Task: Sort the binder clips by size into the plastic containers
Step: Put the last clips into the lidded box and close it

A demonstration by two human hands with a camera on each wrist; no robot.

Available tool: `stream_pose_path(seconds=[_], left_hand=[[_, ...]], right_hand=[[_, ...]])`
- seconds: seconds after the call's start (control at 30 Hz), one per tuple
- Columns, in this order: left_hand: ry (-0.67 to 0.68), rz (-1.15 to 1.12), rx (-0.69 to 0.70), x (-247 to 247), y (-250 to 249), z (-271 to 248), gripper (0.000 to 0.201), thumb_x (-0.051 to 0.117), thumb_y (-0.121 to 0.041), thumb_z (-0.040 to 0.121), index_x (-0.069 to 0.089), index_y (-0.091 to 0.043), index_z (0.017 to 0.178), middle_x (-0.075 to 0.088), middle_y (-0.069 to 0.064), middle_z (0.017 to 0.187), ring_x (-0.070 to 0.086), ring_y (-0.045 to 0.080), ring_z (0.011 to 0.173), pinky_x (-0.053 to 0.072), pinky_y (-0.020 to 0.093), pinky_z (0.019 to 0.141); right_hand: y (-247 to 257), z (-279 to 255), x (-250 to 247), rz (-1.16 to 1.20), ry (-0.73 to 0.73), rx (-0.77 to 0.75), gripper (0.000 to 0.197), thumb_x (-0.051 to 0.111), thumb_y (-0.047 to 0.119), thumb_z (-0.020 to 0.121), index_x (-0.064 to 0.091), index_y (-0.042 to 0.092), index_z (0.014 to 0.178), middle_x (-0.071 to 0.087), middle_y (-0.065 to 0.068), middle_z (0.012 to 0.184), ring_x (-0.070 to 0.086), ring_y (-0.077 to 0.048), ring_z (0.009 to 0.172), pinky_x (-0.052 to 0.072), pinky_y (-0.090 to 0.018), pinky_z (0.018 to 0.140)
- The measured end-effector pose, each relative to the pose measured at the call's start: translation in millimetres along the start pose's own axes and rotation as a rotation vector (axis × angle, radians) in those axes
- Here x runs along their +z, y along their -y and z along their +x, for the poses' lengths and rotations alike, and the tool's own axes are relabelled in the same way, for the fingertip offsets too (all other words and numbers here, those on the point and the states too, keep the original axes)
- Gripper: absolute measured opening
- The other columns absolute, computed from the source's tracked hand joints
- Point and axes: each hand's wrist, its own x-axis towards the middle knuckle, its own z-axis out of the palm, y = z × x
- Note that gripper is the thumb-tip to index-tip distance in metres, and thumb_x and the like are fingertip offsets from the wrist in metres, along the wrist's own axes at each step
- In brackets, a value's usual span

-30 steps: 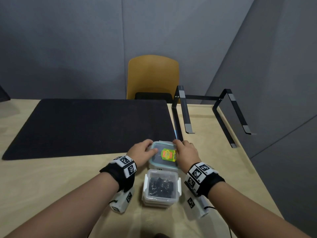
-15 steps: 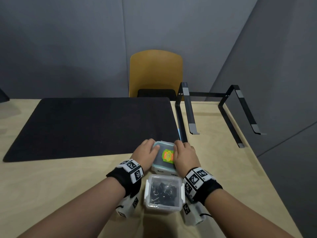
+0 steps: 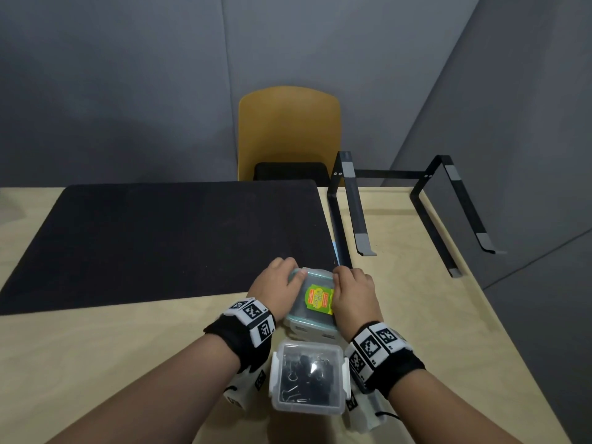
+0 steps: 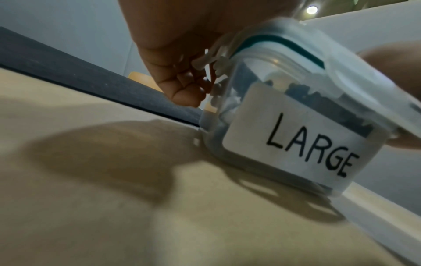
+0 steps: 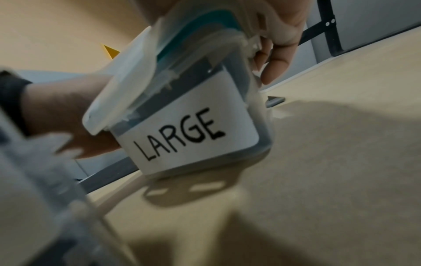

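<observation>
A clear plastic container labelled LARGE (image 3: 312,302) (image 4: 293,136) (image 5: 193,129), with a teal-sealed lid and a yellow sticker on top, sits on the wooden table. My left hand (image 3: 277,285) grips its left side, fingers curled at the side latch (image 4: 212,72). My right hand (image 3: 352,299) grips its right side, fingers curled down over the right latch (image 5: 255,45). Dark clips show dimly through its wall. Nearer to me stands a second lidded clear container (image 3: 309,379) full of black binder clips, between my wrists.
A black mat (image 3: 160,238) covers the table's far left. A black metal laptop stand (image 3: 410,213) stands at the far right. A yellow chair (image 3: 288,133) is behind the table. The table's right edge runs close to my right arm.
Both hands have closed in tighter on the LARGE container's sides. The container and hands sit slightly nearer to me, and the head view has shifted.
</observation>
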Motion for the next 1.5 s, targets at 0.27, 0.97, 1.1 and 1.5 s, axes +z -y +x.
stream_pose_path(seconds=[0.27, 0.97, 1.1, 1.5], left_hand=[[-0.017, -0.107, 0.017, 4, 4, 1, 0.023, 0.048, -0.040, 0.094, 0.052, -0.017, 0.089, 0.053, -0.002, 0.090, 0.055, 0.017, 0.084, 0.044, 0.034, 0.074], [0.165, -0.789, -0.099, 21, 16, 2, 0.023, 0.067, -0.030, 0.082, 0.053, -0.025, 0.099, 0.060, -0.001, 0.090, 0.059, 0.012, 0.082, 0.050, 0.035, 0.079], [0.170, -0.771, -0.088, 22, 19, 3, 0.027, 0.063, -0.018, 0.088, 0.053, -0.031, 0.110, 0.063, -0.002, 0.101, 0.062, 0.013, 0.091, 0.051, 0.035, 0.085], [0.164, -0.711, -0.091, 19, 12, -2, 0.024, 0.059, -0.025, 0.091, 0.052, -0.029, 0.114, 0.062, 0.001, 0.105, 0.063, 0.013, 0.090, 0.054, 0.032, 0.081]], right_hand=[[-2, 6, 7, -0.017, 0.074, 0.036, 0.034, 0.029, 0.037, 0.099, 0.054, 0.017, 0.112, 0.058, -0.008, 0.110, 0.051, -0.029, 0.105, 0.039, -0.037, 0.092], [1, 10, 5, -0.109, -0.069, -0.357, 0.039, 0.036, 0.035, 0.090, 0.067, 0.013, 0.101, 0.070, 0.000, 0.086, 0.064, -0.022, 0.077, 0.052, -0.034, 0.070], [-2, 11, 6, -0.098, -0.035, -0.338, 0.044, 0.031, 0.039, 0.089, 0.066, 0.017, 0.103, 0.070, 0.002, 0.091, 0.062, -0.022, 0.082, 0.048, -0.036, 0.074], [-11, 10, 10, 0.435, -0.044, 0.016, 0.038, 0.055, 0.023, 0.092, 0.049, 0.014, 0.128, 0.058, -0.001, 0.115, 0.054, -0.014, 0.108, 0.044, -0.031, 0.096]])
